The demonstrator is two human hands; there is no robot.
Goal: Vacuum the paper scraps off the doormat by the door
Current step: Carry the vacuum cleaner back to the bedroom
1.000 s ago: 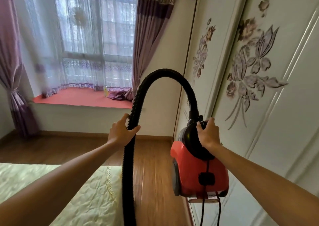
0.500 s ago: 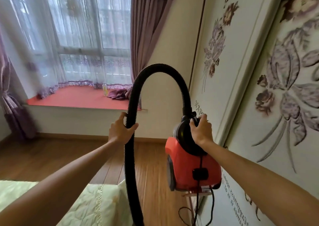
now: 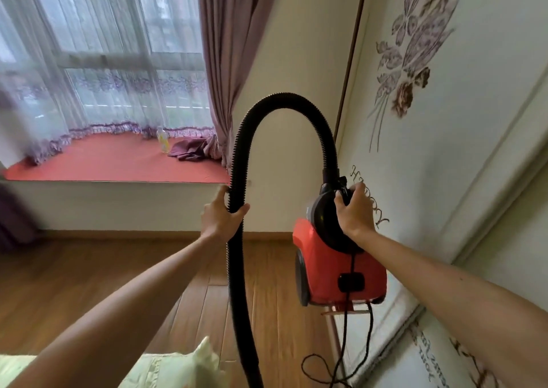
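Carrying the vacuum (image 3: 323, 272) through the bedroom, doormat nowhere in view.
The left hand (image 3: 221, 218) curls round the black hose (image 3: 237, 269), likely to stop it dragging; the red vacuum hangs off the floor (image 3: 89, 284) from the right hand (image 3: 354, 212), whose fingers wrap its top handle (image 3: 341, 190), though blur hides them partly; its cord (image 3: 345, 343) trails down.

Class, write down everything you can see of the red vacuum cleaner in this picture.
The vacuum cleaner is a small canister: glossy red plastic body, black domed top, black wheel on its side. It hangs, apparently clear of the wooden floor, beside the flowered wardrobe. The right hand grips its top handle. A ribbed black hose arches from the top and runs down out of frame; the left hand grips it. A black cord dangles beneath, looping.
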